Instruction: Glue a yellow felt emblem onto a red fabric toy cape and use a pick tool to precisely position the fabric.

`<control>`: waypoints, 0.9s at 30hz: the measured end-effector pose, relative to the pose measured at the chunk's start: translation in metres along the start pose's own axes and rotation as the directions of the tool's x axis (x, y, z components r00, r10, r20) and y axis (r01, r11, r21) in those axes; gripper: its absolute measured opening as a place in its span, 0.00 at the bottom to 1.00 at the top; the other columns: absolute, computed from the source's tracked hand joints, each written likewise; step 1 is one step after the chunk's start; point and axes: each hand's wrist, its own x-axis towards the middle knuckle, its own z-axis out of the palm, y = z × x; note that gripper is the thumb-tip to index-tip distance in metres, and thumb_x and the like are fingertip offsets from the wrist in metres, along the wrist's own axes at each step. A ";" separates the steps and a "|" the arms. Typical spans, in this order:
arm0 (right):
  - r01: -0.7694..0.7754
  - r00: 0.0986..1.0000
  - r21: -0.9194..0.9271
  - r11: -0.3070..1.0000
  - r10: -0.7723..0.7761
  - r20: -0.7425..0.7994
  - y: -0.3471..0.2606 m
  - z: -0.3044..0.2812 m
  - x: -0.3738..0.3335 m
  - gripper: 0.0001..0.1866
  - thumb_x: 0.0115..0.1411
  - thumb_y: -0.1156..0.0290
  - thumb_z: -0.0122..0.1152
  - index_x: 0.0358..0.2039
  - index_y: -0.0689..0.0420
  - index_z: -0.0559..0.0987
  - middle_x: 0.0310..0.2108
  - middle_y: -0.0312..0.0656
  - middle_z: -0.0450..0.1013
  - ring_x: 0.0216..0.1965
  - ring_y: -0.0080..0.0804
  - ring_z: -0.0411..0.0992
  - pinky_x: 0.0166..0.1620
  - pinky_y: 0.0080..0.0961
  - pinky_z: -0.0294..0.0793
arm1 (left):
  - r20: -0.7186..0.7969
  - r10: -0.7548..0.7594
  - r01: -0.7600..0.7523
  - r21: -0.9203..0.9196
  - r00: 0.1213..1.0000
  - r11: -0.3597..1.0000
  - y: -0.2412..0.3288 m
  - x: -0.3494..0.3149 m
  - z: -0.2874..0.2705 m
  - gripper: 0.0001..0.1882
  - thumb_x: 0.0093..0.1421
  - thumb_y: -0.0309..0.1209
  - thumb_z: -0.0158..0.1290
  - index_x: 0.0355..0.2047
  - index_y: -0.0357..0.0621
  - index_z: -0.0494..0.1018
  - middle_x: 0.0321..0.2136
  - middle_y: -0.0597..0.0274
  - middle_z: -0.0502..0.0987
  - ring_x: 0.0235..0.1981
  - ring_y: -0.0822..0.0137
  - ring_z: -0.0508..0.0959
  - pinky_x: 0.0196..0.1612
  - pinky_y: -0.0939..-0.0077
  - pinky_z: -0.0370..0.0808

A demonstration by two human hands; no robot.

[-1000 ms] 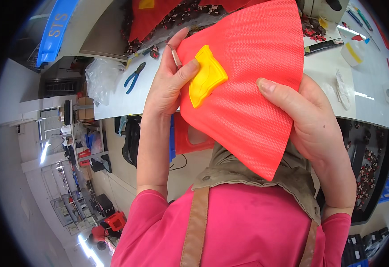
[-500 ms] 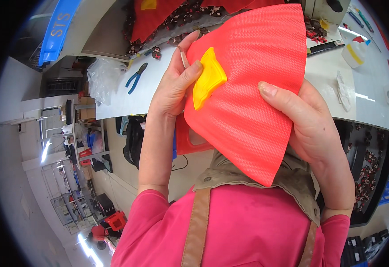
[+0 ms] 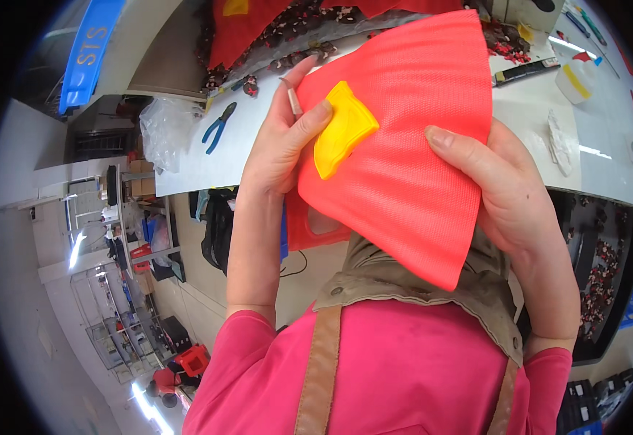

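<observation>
While, in the head view, the left hand (image 3: 280,134) pinched the narrower end of a flared, rippled red sheet (image 3: 418,163), thumb against its smooth yellow emblem (image 3: 347,129), the right hand (image 3: 508,188) gripped the wider, finely textured part, just off centre towards one o'clock. Beyond, a smooth white table (image 3: 207,170) held pliers (image 3: 223,118) at ten o'clock, while loaded shelving (image 3: 117,333) stood at eight across the room.
</observation>
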 end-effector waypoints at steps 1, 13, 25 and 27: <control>-0.032 0.999 -0.054 0.998 0.032 -0.010 -0.002 -0.003 0.000 0.21 0.61 0.72 0.56 0.53 0.68 0.69 0.48 0.46 0.72 0.48 0.31 0.73 0.52 0.27 0.72 | -0.047 0.016 -0.011 0.091 0.999 0.996 0.001 -0.004 0.002 0.42 0.54 0.34 0.63 0.64 0.44 0.53 0.54 0.51 0.68 0.53 0.62 0.73 0.54 0.71 0.73; 0.263 0.953 -0.686 0.679 -0.294 0.074 0.009 -0.049 0.007 0.23 0.62 0.71 0.55 0.56 0.65 0.65 0.46 0.43 0.74 0.47 0.31 0.72 0.52 0.26 0.70 | -0.093 0.057 0.020 0.671 0.994 0.741 -0.008 -0.019 0.023 0.39 0.57 0.31 0.60 0.65 0.43 0.52 0.51 0.54 0.71 0.40 0.70 0.74 0.43 0.77 0.72; 0.178 0.974 -0.407 0.896 -0.219 -0.057 -0.011 -0.061 -0.008 0.24 0.65 0.74 0.52 0.59 0.63 0.59 0.41 0.41 0.75 0.43 0.18 0.71 0.44 0.18 0.70 | -0.084 0.184 -0.156 0.267 0.979 0.951 -0.006 -0.014 0.047 0.46 0.46 0.14 0.51 0.67 0.39 0.47 0.64 0.54 0.55 0.62 0.62 0.62 0.62 0.69 0.63; 0.225 0.967 -0.293 0.929 -0.250 -0.052 -0.013 -0.056 -0.011 0.24 0.64 0.74 0.53 0.59 0.63 0.59 0.43 0.42 0.74 0.43 0.18 0.70 0.45 0.18 0.70 | -0.021 0.171 -0.162 0.213 0.985 0.963 -0.010 -0.008 0.046 0.48 0.44 0.15 0.52 0.67 0.39 0.46 0.66 0.56 0.53 0.63 0.61 0.60 0.63 0.68 0.60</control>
